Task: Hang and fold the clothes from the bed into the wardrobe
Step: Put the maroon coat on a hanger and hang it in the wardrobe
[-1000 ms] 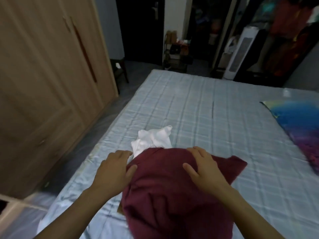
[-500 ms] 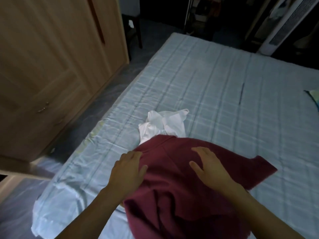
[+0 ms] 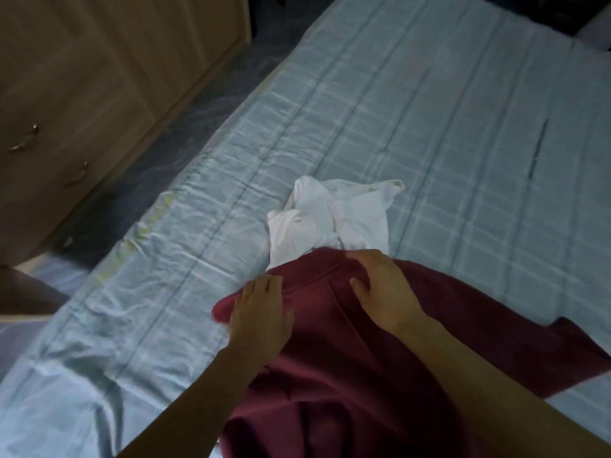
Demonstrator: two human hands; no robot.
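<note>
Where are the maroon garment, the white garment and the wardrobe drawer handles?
maroon garment [image 3: 347,375]: head view, middle of the spread cloth.
white garment [image 3: 330,219]: head view, centre of the crumpled bundle.
wardrobe drawer handles [image 3: 24,137]: head view, on the upper metal handle.

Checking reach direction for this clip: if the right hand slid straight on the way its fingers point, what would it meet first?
The right hand lies flat on the maroon garment, fingers pointing up-left. Straight on, it would probably meet the crumpled white garment first, just past the maroon edge.

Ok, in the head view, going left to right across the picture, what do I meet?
Wardrobe → strip of floor → bed's near edge → left hand → right hand, both flat on the maroon garment.
</note>
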